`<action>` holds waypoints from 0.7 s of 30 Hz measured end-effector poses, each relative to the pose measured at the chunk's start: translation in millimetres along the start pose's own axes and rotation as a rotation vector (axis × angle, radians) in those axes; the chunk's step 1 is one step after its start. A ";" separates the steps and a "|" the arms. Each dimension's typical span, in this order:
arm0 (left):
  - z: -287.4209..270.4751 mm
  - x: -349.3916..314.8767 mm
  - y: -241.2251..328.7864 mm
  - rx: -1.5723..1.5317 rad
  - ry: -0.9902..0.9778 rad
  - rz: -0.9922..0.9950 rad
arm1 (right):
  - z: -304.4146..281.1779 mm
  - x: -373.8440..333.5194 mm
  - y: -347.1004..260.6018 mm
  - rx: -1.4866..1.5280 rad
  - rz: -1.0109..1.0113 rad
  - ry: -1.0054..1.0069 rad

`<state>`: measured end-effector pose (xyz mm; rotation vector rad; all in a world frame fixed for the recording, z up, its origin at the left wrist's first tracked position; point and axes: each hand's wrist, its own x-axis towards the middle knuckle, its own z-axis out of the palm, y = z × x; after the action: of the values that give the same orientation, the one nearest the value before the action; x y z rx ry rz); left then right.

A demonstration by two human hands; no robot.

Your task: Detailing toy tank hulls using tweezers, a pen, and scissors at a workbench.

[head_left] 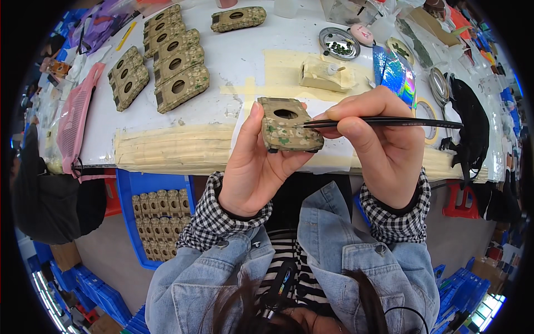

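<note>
A camouflage model tank hull point(290, 138) with a round opening in its top is held over the table's near edge. My left hand point(245, 177) grips it from below and the left, thumb along its side. Black tweezers point(403, 121) lie nearly level in my right hand point(389, 142), pinched between thumb and fingers. Their tips meet the hull's upper surface just below the round opening. Whether a small part sits between the tips is too fine to make out. My right fingertips are close to the hull's right side.
More camouflage hulls point(179, 86) stand in rows at the left. On the right are a round metal dish point(325, 40) of small green parts, a tape-covered block point(322, 80), a shiny blue sheet point(395, 69) and a tape roll point(434, 114). Below left, a blue bin point(135, 236) holds several hulls.
</note>
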<state>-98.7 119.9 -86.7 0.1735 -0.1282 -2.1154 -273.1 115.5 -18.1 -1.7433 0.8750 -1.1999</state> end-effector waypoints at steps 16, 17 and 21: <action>-2.3 0.8 1.3 0.000 -0.039 -0.011 | 0.6 0.4 1.5 0.021 -0.002 0.001; -2.2 0.9 1.1 -0.004 -0.038 -0.014 | 0.5 0.2 2.0 0.026 0.001 0.004; -2.7 1.0 0.1 -0.031 -0.045 -0.019 | -0.3 -0.8 5.3 0.013 -0.029 -0.004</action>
<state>-98.7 119.0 -89.4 0.1092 -0.1213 -2.1397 -274.1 113.9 -23.1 -1.7527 0.8402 -1.2183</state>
